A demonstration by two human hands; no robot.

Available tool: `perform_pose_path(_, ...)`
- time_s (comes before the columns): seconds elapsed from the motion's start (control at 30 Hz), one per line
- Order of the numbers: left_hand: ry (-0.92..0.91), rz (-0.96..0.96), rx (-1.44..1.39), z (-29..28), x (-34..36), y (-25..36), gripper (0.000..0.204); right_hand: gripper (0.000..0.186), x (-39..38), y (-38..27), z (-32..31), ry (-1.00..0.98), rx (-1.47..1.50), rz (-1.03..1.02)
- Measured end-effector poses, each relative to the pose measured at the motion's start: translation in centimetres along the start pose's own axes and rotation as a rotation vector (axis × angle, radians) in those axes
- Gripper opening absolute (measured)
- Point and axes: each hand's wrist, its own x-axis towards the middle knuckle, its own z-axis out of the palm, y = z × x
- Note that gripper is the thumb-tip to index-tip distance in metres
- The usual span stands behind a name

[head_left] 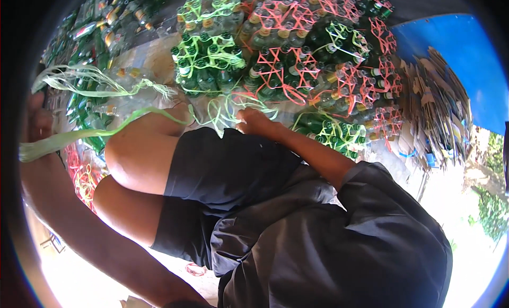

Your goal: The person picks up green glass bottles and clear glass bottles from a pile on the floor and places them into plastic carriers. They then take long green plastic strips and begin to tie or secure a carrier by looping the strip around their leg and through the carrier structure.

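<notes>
My left hand (40, 122) is raised at the far left, partly in shadow at the picture's rim. Its fingers are curled round a bundle of pale green plastic twine (90, 132). A frayed length of this twine trails right across my knees, and another whitish-green strand hangs above it. My right hand (257, 121) is closed beside my thigh, gripping loose, tangled loops of light green twine (222, 109). Just beyond it stand green bottles (204, 80) bound at their necks with green twine. Whether the strands at both hands are one piece, I cannot tell.
Bundles of bottles tied with red twine (286, 69) stand in rows ahead. Loose bottles (106, 27) lie heaped at the far left. On the right, flattened cardboard (437, 106) is stacked before a blue sheet (450, 53). Red and yellow twine (85, 180) lies beside my knees.
</notes>
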Motion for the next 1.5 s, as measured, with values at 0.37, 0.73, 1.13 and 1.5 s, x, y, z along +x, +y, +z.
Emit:
perform_pose_path(0.37, -0.251, -0.078, 0.095, 7.0, -7.8, 1.2, 0.019, 0.017, -3.9, -6.2, -6.6, 0.137, 0.332, 0.018)
perform_pose_path(0.73, -0.482, -0.009, 0.387, 11.9, -12.1, 3.5, 0.009, 0.035, -3.7, -19.1, -14.9, 0.555, 0.517, -0.497)
perform_pose_path(1.13, -0.554, 0.062, 0.393, 12.7, -13.3, 1.8, 0.005, 0.019, -4.7, -21.9, -15.2, 0.190, 0.658, -0.303)
perform_pose_path(1.5, -0.528, 0.009, 0.404, 12.2, -12.6, 0.9, 0.014, 0.010, -7.7, -22.7, -21.0, 0.167, 0.656, -0.210)
